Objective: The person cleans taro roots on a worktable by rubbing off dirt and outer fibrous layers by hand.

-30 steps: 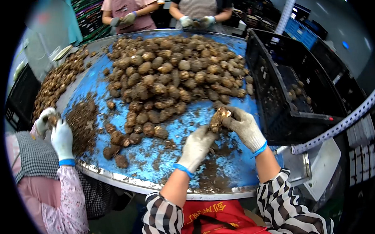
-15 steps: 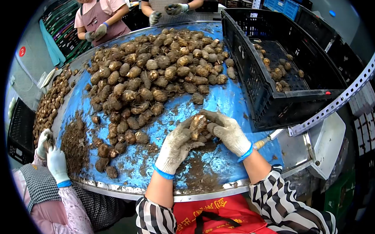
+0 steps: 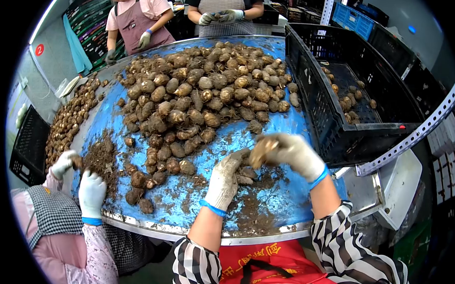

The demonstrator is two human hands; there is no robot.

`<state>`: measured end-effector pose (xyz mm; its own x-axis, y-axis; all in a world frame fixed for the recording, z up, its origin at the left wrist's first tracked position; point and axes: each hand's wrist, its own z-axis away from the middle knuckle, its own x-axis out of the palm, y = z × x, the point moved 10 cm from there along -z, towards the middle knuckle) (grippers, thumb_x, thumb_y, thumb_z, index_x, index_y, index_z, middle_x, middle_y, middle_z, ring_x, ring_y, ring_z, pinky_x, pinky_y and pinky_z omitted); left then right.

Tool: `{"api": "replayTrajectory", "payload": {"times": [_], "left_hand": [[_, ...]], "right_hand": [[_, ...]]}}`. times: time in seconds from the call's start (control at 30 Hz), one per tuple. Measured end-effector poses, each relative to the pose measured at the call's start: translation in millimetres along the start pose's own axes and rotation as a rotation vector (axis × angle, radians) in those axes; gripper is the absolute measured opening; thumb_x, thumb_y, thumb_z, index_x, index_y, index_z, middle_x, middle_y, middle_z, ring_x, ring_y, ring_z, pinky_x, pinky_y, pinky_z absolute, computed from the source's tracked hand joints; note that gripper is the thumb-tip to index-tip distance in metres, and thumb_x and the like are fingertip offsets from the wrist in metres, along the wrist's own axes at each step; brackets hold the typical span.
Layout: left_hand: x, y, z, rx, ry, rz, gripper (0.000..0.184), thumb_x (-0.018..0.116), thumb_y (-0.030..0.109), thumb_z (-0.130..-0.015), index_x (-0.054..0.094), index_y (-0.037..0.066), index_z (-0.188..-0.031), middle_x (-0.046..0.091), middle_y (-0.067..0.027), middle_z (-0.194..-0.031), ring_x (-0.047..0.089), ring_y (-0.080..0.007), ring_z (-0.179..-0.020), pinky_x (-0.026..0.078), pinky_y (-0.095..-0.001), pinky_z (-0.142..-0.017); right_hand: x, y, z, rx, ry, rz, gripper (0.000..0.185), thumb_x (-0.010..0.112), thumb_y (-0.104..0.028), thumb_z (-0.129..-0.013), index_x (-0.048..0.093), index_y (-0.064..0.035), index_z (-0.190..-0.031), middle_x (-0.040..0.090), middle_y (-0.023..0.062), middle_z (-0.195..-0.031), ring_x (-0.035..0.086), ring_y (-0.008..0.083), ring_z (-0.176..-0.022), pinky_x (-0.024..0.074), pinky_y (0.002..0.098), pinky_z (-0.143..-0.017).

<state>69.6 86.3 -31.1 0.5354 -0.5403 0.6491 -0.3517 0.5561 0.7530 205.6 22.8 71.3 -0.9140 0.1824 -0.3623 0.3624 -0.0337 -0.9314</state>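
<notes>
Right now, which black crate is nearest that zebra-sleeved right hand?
The big rectangular black plastic crate on the right, holding lumpy brown roots; other black crates stand farther away.

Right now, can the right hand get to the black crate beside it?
Probably yes: the right hand, holding a tuber, is close, and only blue tabletop seems to lie between it and the crate.

Right grip (image 3: 294, 154) blurred, seemingly curled.
</notes>
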Motion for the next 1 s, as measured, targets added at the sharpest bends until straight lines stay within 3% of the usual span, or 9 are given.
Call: {"api": "replayTrajectory", "payload": {"times": [0.13,0.23,0.33,0.53,0.6,0.77,0.87,0.93,1.0], "left_hand": [[0.3,2.6,1.1,0.0,0.021,-0.095,0.041,0.052,0.029,-0.104,0.061,-0.004,-0.127,0.07,-0.0194,-0.109,0.069,-0.0219,-0.076,0.06,-0.0305,-0.061],[3.7,0.2,4.0,-0.015,-0.016,-0.091,0.039,0.055,0.03,-0.103,0.064,-0.004,-0.119,0.071,-0.018,-0.094,0.066,-0.0195,-0.065,0.055,-0.0292,-0.055],[23.1,0.4,9.2,-0.103,-0.101,-0.155,0.036,0.057,0.029,-0.101,0.065,-0.004,-0.113,0.07,-0.0144,-0.082,0.063,-0.016,-0.059,0.049,-0.0264,-0.048],[30.3,-26.3,12.9,-0.207,-0.157,-0.366,0.023,0.067,0.024,-0.096,0.067,0.003,-0.106,0.07,-0.0096,-0.08,0.063,-0.0161,-0.059,0.049,-0.0276,-0.052],[17.0,-26.5,19.2,-0.315,-0.067,-0.535,0.036,0.067,0.024,-0.097,0.061,0.003,-0.127,0.071,-0.0084,-0.11,0.066,-0.0153,-0.09,0.054,-0.0318,-0.071],[-51.8,-110.6,-15.2,-0.168,-0.092,-0.17,0.044,0.058,0.021,-0.101,0.05,0.002,-0.141,0.055,-0.0166,-0.142,0.052,-0.0248,-0.125,0.044,-0.0383,-0.104],[-56.4,-97.2,-24.8,0.019,0.075,-0.723,0.035,0.056,0.017,-0.101,0.057,-0.001,-0.13,0.064,-0.0188,-0.129,0.061,-0.0234,-0.114,0.051,-0.0365,-0.093],[-39.6,-76.3,-10.3,-0.278,0.095,-0.25,0.028,0.059,0.013,-0.1,0.057,-0.001,-0.124,0.07,-0.0161,-0.108,0.07,-0.0255,-0.089,0.058,-0.0382,-0.073],[-23.2,-30.0,-8.7,-0.077,0.173,-0.136,0.021,0.056,0.013,-0.101,0.061,-0.001,-0.116,0.071,-0.0177,-0.096,0.071,-0.025,-0.075,0.057,-0.0357,-0.061]], "right_hand": [[-58.1,-71.6,-13.3,-0.585,0.024,-1.458,0.049,0.06,-0.032,-0.1,0.052,-0.0003,-0.137,0.065,0.0208,-0.119,0.066,0.0247,-0.101,0.0577,0.0395,-0.089],[-41.4,-69.5,-32.7,-0.542,0.059,-1.225,0.049,0.059,-0.027,-0.101,0.049,0.0017,-0.138,0.067,0.0202,-0.117,0.067,0.0249,-0.098,0.0583,0.0418,-0.088],[18.7,-18.4,-57.2,0.022,0.021,-0.553,0.057,0.068,-0.035,-0.095,0.054,-0.0022,-0.139,0.073,0.0169,-0.106,0.07,0.0266,-0.095,0.0572,0.0417,-0.086],[146.6,-55.3,-91.1,-0.101,-0.417,0.765,0.042,0.066,-0.04,-0.087,0.073,-0.0058,-0.111,0.072,0.0187,-0.111,0.07,0.0337,-0.101,0.0541,0.0419,-0.093],[180.1,-55.9,-103.9,-0.113,-0.447,0.971,0.045,0.066,-0.044,-0.086,0.073,-0.0067,-0.111,0.071,0.021,-0.113,0.068,0.0359,-0.106,0.054,0.0426,-0.093],[246.8,-34.5,-110.5,-0.155,-0.538,1.277,0.042,0.064,-0.039,-0.089,0.073,-0.0048,-0.111,0.073,0.0187,-0.11,0.071,0.0316,-0.102,0.0564,0.0433,-0.087],[223.4,-41.2,-110.8,-0.148,-0.488,1.037,0.041,0.067,-0.034,-0.088,0.065,-0.003,-0.115,0.072,0.0215,-0.107,0.071,0.0336,-0.101,0.0556,0.0421,-0.088],[186.6,-55.0,-107.7,-0.11,-0.431,0.731,0.042,0.069,-0.03,-0.086,0.067,-0.003,-0.118,0.071,0.0233,-0.109,0.069,0.036,-0.102,0.0537,0.0419,-0.092],[132.5,-76.4,-91.3,-0.093,-0.246,0.518,0.056,0.073,-0.03,-0.084,0.06,-0.0041,-0.131,0.068,0.0232,-0.119,0.067,0.0346,-0.108,0.052,0.0398,-0.095]]}}
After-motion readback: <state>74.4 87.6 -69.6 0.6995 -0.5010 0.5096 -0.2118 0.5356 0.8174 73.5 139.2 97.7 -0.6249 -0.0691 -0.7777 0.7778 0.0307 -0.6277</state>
